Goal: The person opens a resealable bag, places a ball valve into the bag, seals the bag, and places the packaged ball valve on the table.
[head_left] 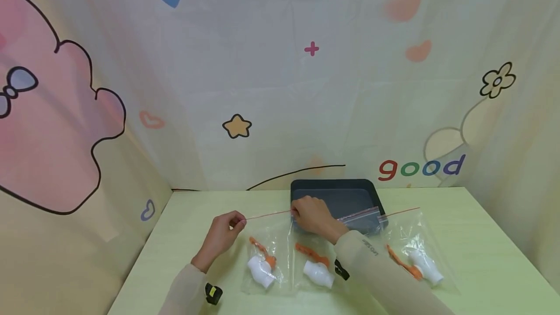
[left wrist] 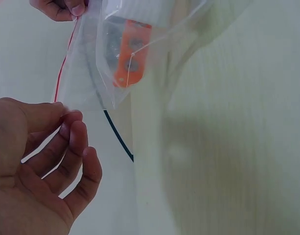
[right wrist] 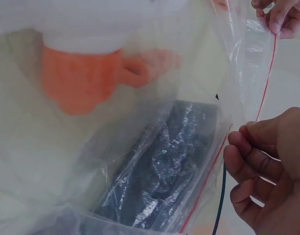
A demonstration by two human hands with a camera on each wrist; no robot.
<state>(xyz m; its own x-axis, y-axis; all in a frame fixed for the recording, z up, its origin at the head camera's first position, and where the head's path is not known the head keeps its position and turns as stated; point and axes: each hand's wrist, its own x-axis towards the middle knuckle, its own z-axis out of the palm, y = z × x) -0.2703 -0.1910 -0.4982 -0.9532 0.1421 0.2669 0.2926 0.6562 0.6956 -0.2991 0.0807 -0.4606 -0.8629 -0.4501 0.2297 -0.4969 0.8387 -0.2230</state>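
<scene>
A clear zip bag (head_left: pixel 282 237) with a red seal line hangs between my two hands. My left hand (head_left: pixel 223 232) pinches its top left corner between thumb and fingertips. At the other end of the red line, my right hand (head_left: pixel 316 215) pinches the top right corner. The left wrist view shows the seal line stretched straight from the left thumb (left wrist: pixel 44 111) up to the other hand. Low in the bag are a white plastic pipe fitting (head_left: pixel 261 272) and an orange lever handle (head_left: pixel 262 251), looking like a valve.
Right of the held bag lies a second bag with a similar white fitting (head_left: pixel 319 274) and orange handle (head_left: pixel 311 253), partly behind the right arm. A third filled bag (head_left: pixel 415 237) lies further right. Bag tops overlap the dark tray (head_left: pixel 339 197) at the back.
</scene>
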